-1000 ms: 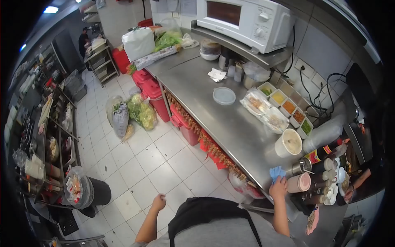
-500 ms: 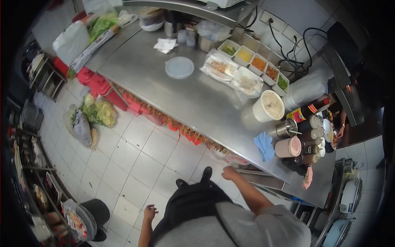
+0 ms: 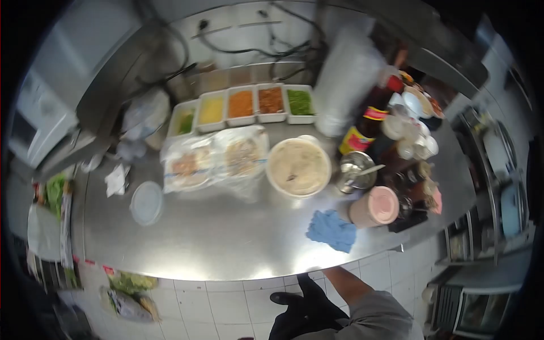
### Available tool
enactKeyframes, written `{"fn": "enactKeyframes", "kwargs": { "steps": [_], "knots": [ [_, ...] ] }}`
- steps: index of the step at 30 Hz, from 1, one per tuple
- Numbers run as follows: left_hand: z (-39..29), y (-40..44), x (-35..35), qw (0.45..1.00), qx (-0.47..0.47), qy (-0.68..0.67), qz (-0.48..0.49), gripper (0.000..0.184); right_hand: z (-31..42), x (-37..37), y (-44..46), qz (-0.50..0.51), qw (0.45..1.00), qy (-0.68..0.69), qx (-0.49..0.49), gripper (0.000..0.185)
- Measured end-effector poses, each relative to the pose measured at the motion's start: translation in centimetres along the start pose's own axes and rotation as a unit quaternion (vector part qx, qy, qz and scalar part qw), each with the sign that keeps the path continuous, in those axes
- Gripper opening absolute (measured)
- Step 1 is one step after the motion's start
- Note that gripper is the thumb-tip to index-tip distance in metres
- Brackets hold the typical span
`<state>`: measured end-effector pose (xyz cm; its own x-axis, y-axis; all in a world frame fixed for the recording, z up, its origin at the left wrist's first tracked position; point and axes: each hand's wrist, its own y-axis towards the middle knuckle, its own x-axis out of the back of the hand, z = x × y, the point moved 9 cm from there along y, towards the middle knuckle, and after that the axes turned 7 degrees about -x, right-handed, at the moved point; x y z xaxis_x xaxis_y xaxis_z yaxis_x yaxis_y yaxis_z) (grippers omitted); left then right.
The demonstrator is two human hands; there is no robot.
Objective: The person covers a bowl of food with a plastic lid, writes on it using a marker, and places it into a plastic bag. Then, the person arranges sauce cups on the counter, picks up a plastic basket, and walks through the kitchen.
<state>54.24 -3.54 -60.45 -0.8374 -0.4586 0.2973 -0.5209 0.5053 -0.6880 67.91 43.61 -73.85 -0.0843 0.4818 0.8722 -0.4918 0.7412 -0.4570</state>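
Note:
My right forearm [image 3: 347, 286] reaches to the front edge of the steel counter [image 3: 226, 249], which hides the hand, so its fingers cannot be seen. My left hand is out of view. Nearest to the right arm, on the counter top, lies a crumpled blue cloth [image 3: 332, 231]. Beside it stands a pink-lidded container [image 3: 375, 207]. Behind the cloth are a steel pot [image 3: 357, 170] with a spoon-like handle in it and a large white tub [image 3: 298, 167] of pale, creamy contents.
White trays of chopped ingredients [image 3: 241, 106] line the counter's back, with plastic-wrapped food packs [image 3: 216, 160] before them. A round translucent lid [image 3: 147, 203] lies left. Sauce bottles [image 3: 365, 127] crowd the right. Bagged vegetables [image 3: 127, 294] rest on the floor.
My view has turned toward the counter and come closer to it. The right hand has gone behind the counter edge, and the left hand has dropped out of view.

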Motion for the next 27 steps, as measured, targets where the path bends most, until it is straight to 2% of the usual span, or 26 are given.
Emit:
{"fn": "enactKeyframes", "kwargs": {
  "steps": [1, 2, 3, 4, 5, 6, 7, 9, 10, 13, 16, 19, 22, 23, 25, 27],
  "knots": [
    [-8.6, 0.5, -0.6, 0.985, -0.154, 0.082, -0.007, 0.018, 0.7, -0.5, -1.7, 0.027, 0.999, 0.022, 0.008, 0.029],
    [-17.6, 0.2, -1.8, 0.953, -0.294, 0.072, -0.006, 0.012, 1.5, -1.0, -4.3, 0.059, 0.997, 0.049, 0.023, 0.029],
    [-21.8, 1.2, -2.8, 0.954, -0.291, 0.070, -0.009, 0.008, 2.5, -0.6, -6.5, 0.092, 0.991, 0.079, 0.049, 0.029],
    [-26.9, 1.0, -4.2, 0.926, -0.371, 0.074, 0.021, 0.009, 3.9, 3.4, -10.0, 0.055, 0.984, 0.116, 0.122, 0.024],
    [-30.7, 0.9, -5.3, 0.881, -0.464, 0.088, 0.019, 0.011, 6.1, 6.5, -12.8, 0.186, 0.928, 0.240, 0.215, 0.024],
    [-36.0, -0.9, -6.7, 0.790, -0.600, 0.114, 0.044, 0.010, 8.0, 12.7, -15.8, 0.135, 0.909, 0.273, 0.284, 0.020],
    [-36.7, 1.1, -8.5, 0.815, -0.549, 0.176, 0.059, 0.017, 8.6, 18.9, -18.2, 0.034, 0.913, 0.300, 0.274, 0.019],
    [-42.0, 1.5, -11.2, 0.731, -0.658, 0.168, 0.062, 0.023, 7.1, 27.4, -19.8, -0.196, 0.905, 0.313, 0.213, 0.018],
    [-44.4, 1.8, -12.8, 0.713, -0.667, 0.211, 0.051, 0.026, 5.6, 30.2, -20.7, -0.315, 0.887, 0.295, 0.162, 0.019],
    [-49.3, 2.8, -17.0, 0.639, -0.689, 0.338, -0.045, 0.026, 2.5, 33.3, -18.6, -0.442, 0.882, 0.158, -0.034, 0.018],
    [-49.4, 4.8, -18.7, 0.611, -0.700, 0.360, -0.080, 0.023, 1.5, 30.5, -15.9, -0.437, 0.890, 0.132, -0.011, 0.015],
    [-49.3, 6.7, -19.0, 0.637, -0.675, 0.368, -0.058, 0.022, 0.9, 31.1, -16.0, -0.453, 0.877, 0.155, 0.041, 0.012],
    [-48.9, 7.2, -17.7, 0.688, -0.621, 0.375, -0.039, 0.038, 0.6, 30.7, -18.6, -0.459, 0.852, 0.247, 0.039, 0.019],
    [-49.0, 6.6, -16.3, 0.697, -0.632, 0.336, -0.045, 0.043, 0.8, 30.2, -20.0, -0.455, 0.838, 0.298, 0.044, 0.026],
    [-47.7, 5.4, -12.2, 0.716, -0.647, 0.258, -0.054, 0.053, 1.5, 28.5, -23.6, -0.475, 0.790, 0.383, 0.065, 0.024],
    [-46.0, 5.6, -7.0, 0.706, -0.627, 0.317, -0.088, 0.060, 1.5, 21.8, -23.3, -0.410, 0.817, 0.401, 0.070, 0.023]
  ]
}}
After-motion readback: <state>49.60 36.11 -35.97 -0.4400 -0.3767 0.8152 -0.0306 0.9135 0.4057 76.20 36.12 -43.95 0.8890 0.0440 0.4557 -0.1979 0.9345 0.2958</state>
